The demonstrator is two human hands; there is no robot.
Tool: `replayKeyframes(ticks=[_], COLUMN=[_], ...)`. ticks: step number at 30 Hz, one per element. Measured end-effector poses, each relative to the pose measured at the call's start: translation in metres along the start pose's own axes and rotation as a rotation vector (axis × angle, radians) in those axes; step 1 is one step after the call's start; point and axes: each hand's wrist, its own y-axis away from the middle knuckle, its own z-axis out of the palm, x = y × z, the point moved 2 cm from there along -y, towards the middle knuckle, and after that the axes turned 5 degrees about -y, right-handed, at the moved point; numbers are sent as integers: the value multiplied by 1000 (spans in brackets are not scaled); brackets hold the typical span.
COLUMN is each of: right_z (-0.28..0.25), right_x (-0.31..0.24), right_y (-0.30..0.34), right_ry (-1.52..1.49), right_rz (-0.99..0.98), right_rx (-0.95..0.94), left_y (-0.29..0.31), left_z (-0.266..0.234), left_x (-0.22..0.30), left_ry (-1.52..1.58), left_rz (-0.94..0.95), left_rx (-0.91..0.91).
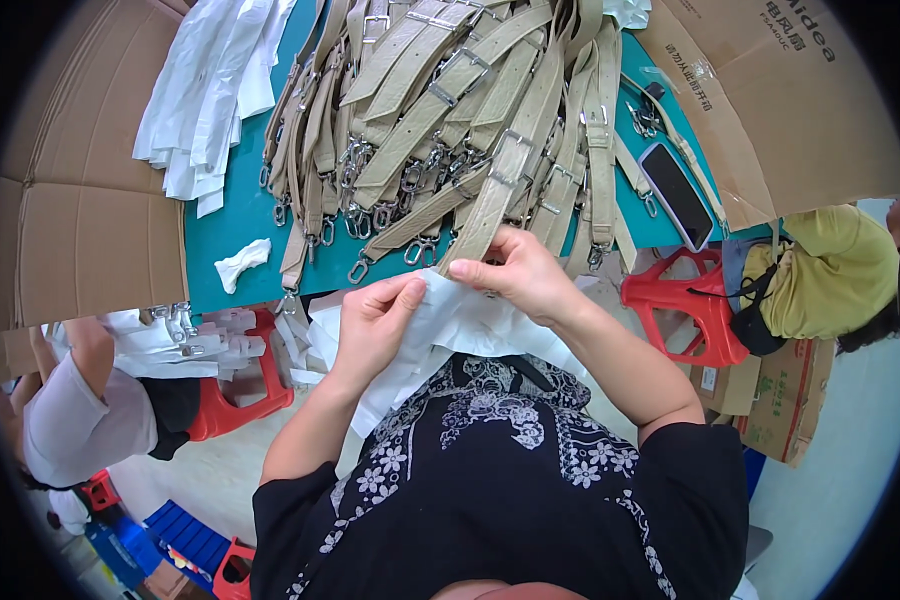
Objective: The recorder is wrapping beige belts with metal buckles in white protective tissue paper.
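My right hand (522, 278) is closed round the lower end of a beige bag strap (497, 198) with metal buckles, thumb on top. The strap runs up onto the heap of similar straps (400, 130). Close beside it, my left hand (375, 322) pinches the edge of a thin white wrapping sheet (470, 312) right by the strap's end. That sheet hangs down over my lap. Whether it goes round the strap, I cannot make out. The fingertips of my left hand are partly hidden.
White wrapping strips (205, 100) lie at the back left of the green table (215, 240), near a crumpled white scrap (242, 264). Right of the heap are a phone (676, 195) and keys (645, 118). Cardboard (90, 180) flanks the table. People sit on red stools (675, 300) at both sides.
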Motion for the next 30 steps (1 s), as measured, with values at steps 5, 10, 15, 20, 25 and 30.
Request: replayKeyframes(ticks=[5, 10, 15, 20, 25, 30], right_z=[8, 1, 33, 29, 49, 39], right_x=[14, 11, 34, 3, 18, 14], right_y=[2, -9, 0, -15, -5, -12], right_ry=[161, -7, 271, -352, -82, -281], right_rz=[112, 41, 57, -58, -59, 214], right_rx=[-35, 117, 18, 200, 93, 57], left_y=[2, 4, 7, 19, 17, 22], left_z=[3, -8, -13, -28, -35, -43], left_x=[-13, -19, -13, -22, -30, -38], left_ry=[-34, -27, -17, -80, -91, -39], left_rz=[102, 30, 70, 0, 19, 106], left_rx=[132, 165, 209, 190, 217, 185])
